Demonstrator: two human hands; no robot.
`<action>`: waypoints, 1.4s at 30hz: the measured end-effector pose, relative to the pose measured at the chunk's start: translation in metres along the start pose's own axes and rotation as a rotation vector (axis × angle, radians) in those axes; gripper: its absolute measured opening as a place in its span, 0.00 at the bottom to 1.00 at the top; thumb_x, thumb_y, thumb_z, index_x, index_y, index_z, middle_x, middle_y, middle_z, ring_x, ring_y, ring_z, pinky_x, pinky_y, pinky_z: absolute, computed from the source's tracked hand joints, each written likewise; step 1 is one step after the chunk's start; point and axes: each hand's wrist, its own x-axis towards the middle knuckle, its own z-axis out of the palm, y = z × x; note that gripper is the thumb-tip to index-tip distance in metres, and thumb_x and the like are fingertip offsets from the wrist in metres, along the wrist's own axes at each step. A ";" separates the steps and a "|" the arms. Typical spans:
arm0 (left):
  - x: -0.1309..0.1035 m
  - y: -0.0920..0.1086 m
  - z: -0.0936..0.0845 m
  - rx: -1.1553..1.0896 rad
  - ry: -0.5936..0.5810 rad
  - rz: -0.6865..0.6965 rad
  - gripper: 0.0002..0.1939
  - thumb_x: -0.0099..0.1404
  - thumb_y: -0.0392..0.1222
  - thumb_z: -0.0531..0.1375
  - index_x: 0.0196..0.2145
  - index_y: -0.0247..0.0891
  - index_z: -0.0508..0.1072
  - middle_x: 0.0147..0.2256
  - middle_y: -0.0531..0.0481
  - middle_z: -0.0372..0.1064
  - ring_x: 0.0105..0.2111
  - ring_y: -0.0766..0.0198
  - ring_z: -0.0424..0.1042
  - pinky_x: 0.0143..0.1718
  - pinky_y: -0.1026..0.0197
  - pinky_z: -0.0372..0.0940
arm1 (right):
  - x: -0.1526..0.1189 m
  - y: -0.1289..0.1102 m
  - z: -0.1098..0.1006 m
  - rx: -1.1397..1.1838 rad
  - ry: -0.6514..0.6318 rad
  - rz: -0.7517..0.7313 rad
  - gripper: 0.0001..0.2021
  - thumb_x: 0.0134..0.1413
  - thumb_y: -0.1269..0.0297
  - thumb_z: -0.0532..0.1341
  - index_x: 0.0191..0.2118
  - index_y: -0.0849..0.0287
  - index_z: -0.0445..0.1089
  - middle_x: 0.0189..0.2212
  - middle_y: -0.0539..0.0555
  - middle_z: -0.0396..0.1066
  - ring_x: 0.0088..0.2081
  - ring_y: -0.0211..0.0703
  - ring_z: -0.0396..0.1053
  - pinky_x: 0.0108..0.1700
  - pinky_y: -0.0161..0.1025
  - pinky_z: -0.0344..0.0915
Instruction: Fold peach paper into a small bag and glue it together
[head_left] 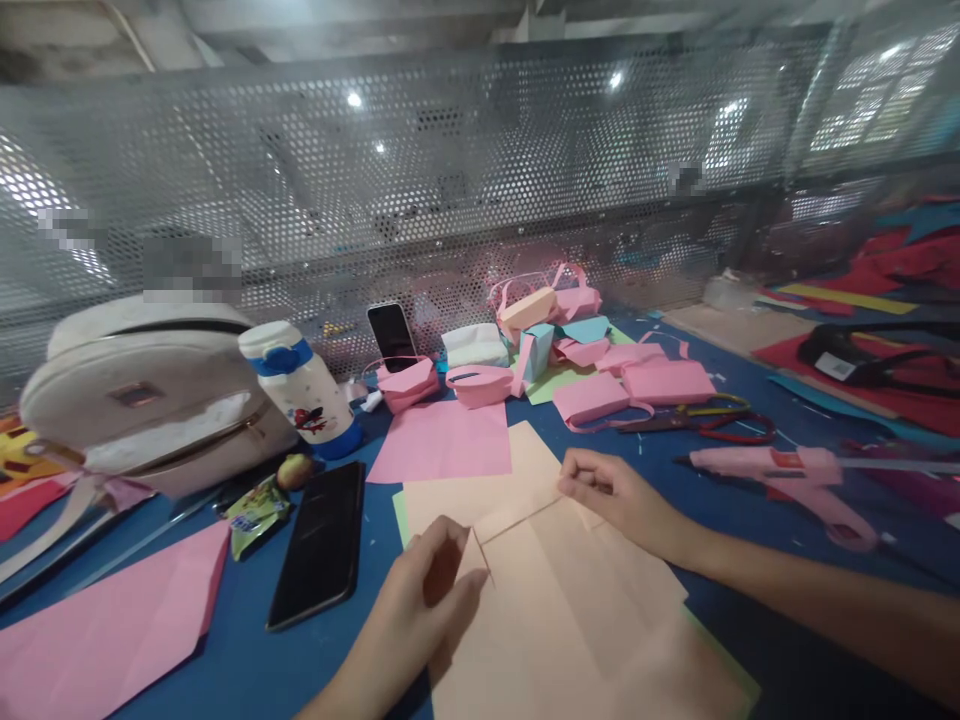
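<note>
Right of the flat phone (319, 548), left hand (420, 605) and right hand (619, 495) pinch peach paper (521, 590); keeping its edge straight seems best.

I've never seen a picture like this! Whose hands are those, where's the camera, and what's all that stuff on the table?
There's no robot here: these are one person's own bare hands. The camera is worn on their head and looks forward and down, so you see roughly what they see.

The left hand pinches a folded edge of a sheet of peach paper. The right hand holds the other end of that fold.

On the blue table, to the left, are a bag, a bottle and a black phone. Farther back are folded pink paper shapes. To the right lies a pink glue gun. Behind everything stands a metal screen full of holes.
</note>
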 end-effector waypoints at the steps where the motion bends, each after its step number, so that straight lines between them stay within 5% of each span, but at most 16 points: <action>1: 0.001 -0.002 0.000 -0.115 -0.024 -0.027 0.14 0.66 0.53 0.56 0.32 0.40 0.61 0.25 0.56 0.60 0.25 0.66 0.58 0.27 0.64 0.55 | 0.000 0.000 0.001 0.015 -0.005 0.017 0.21 0.60 0.44 0.58 0.29 0.56 0.60 0.19 0.42 0.49 0.21 0.34 0.47 0.25 0.34 0.45; 5: 0.002 -0.001 0.001 -0.360 -0.061 -0.123 0.25 0.63 0.65 0.57 0.41 0.40 0.62 0.18 0.65 0.46 0.17 0.72 0.44 0.19 0.68 0.43 | -0.002 0.003 0.003 0.022 -0.046 0.046 0.22 0.59 0.40 0.58 0.30 0.56 0.61 0.17 0.40 0.43 0.19 0.33 0.40 0.22 0.34 0.39; 8: 0.004 0.006 0.000 -0.317 -0.047 -0.128 0.29 0.58 0.69 0.58 0.37 0.38 0.65 0.17 0.65 0.41 0.18 0.72 0.40 0.19 0.68 0.40 | -0.003 0.004 0.005 -0.001 -0.063 0.051 0.23 0.58 0.39 0.58 0.29 0.56 0.61 0.17 0.41 0.45 0.19 0.33 0.42 0.22 0.34 0.38; 13: 0.008 0.012 -0.004 -0.243 -0.035 -0.074 0.29 0.59 0.69 0.57 0.23 0.37 0.63 0.19 0.59 0.47 0.19 0.72 0.46 0.21 0.66 0.43 | -0.006 0.002 0.007 -0.036 -0.084 -0.011 0.21 0.61 0.44 0.57 0.28 0.56 0.58 0.18 0.42 0.47 0.21 0.34 0.45 0.24 0.34 0.42; 19: 0.012 0.008 -0.007 -0.219 -0.065 -0.074 0.30 0.60 0.68 0.56 0.19 0.40 0.54 0.19 0.60 0.43 0.20 0.71 0.43 0.22 0.65 0.41 | -0.013 -0.005 0.011 -0.058 -0.110 -0.045 0.21 0.62 0.45 0.56 0.27 0.56 0.57 0.18 0.42 0.48 0.21 0.34 0.45 0.24 0.35 0.41; 26: 0.006 -0.001 -0.004 -0.217 0.085 -0.044 0.29 0.64 0.64 0.54 0.19 0.41 0.51 0.20 0.58 0.40 0.22 0.69 0.42 0.23 0.64 0.42 | -0.014 -0.006 0.014 0.042 -0.122 0.059 0.22 0.60 0.40 0.56 0.33 0.56 0.62 0.17 0.40 0.41 0.19 0.33 0.39 0.22 0.34 0.37; 33: -0.002 -0.002 -0.001 -0.254 0.097 -0.040 0.24 0.67 0.58 0.54 0.22 0.37 0.65 0.22 0.55 0.48 0.24 0.67 0.47 0.25 0.64 0.48 | -0.013 -0.005 0.015 -0.008 -0.077 0.056 0.22 0.58 0.41 0.58 0.28 0.57 0.61 0.19 0.44 0.54 0.23 0.36 0.50 0.27 0.35 0.47; 38: 0.001 -0.003 -0.003 -0.336 0.010 -0.087 0.18 0.64 0.55 0.59 0.27 0.36 0.72 0.24 0.53 0.61 0.25 0.66 0.58 0.26 0.66 0.55 | -0.009 -0.001 0.013 -0.021 -0.015 0.064 0.20 0.59 0.43 0.58 0.28 0.56 0.61 0.19 0.44 0.52 0.24 0.37 0.49 0.28 0.35 0.47; 42: 0.003 -0.008 -0.005 -0.343 0.049 -0.105 0.15 0.63 0.52 0.60 0.33 0.37 0.77 0.28 0.49 0.71 0.31 0.60 0.68 0.30 0.63 0.63 | -0.005 0.002 0.012 0.024 -0.049 0.089 0.18 0.58 0.47 0.60 0.29 0.56 0.61 0.20 0.43 0.51 0.24 0.36 0.47 0.27 0.35 0.46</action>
